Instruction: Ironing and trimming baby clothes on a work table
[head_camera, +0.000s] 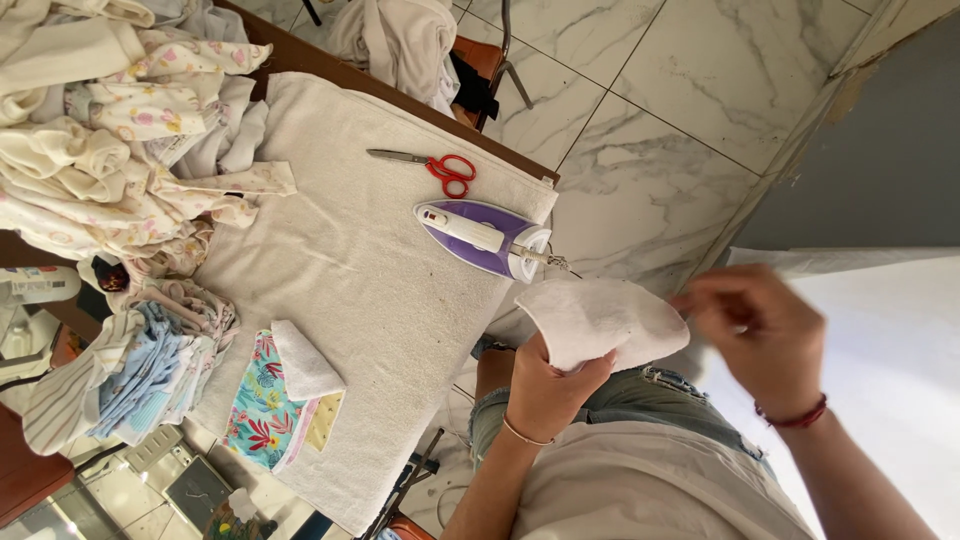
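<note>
My left hand grips a small white cloth from below and holds it up over my lap. My right hand, with a red bracelet at the wrist, is blurred by motion just right of the cloth. Its bent fingers reach the cloth's right edge, but I cannot tell whether they pinch it. To the left, a beige towel covers the table. A purple and white iron lies on it near the edge, with red-handled scissors beside it.
A folded floral cloth with a white piece on top lies on the towel. Heaps of pale baby clothes and a stack of folded ones fill the table's left side. A chair draped with white fabric stands on the marble floor.
</note>
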